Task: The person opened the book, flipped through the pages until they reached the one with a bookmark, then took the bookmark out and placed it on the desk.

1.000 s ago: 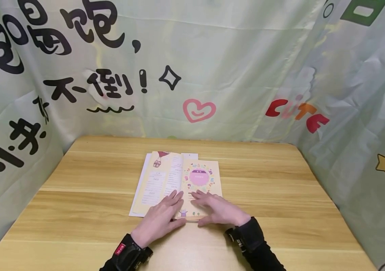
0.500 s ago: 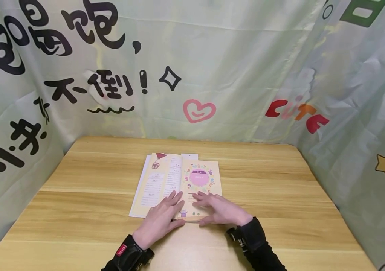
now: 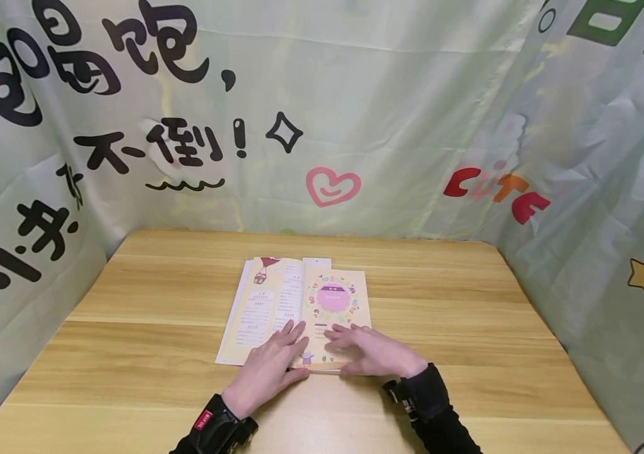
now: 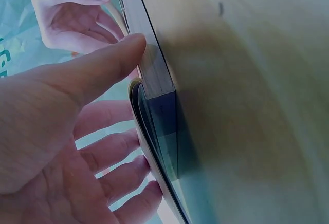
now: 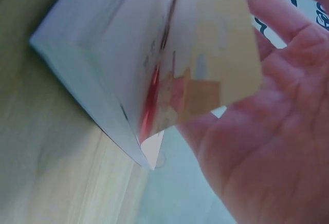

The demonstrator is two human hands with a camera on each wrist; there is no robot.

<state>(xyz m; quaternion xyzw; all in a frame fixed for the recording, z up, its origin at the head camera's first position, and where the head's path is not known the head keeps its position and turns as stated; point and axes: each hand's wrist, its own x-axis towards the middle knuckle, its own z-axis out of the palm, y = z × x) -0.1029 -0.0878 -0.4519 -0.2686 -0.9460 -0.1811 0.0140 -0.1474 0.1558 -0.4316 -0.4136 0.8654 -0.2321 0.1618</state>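
Note:
An open book (image 3: 333, 296) lies on the table, cream pages with a pink round design on the right and printed lists on the left. My left hand (image 3: 268, 366) rests with fingers outstretched on the left page by the fold, its thumb (image 4: 110, 62) along the page block's lower edge. Over the lower right page is my right hand (image 3: 375, 353), fingers loosely extended and thumb near the bottom edge. The right wrist view shows a cream page (image 5: 226, 54) lifted from the page block (image 5: 97, 64), with the right palm (image 5: 257, 136) beside it.
The wooden table (image 3: 441, 296) surrounds the book on all sides. A pale printed curtain (image 3: 401, 126) with dark lettering, a pink heart and coloured letters hangs behind and beside it. Both wrists wear black bands (image 3: 424, 391).
My right hand has slid slightly to the right over the page. The left hand stays nearly in place, and the book remains open at the same pages.

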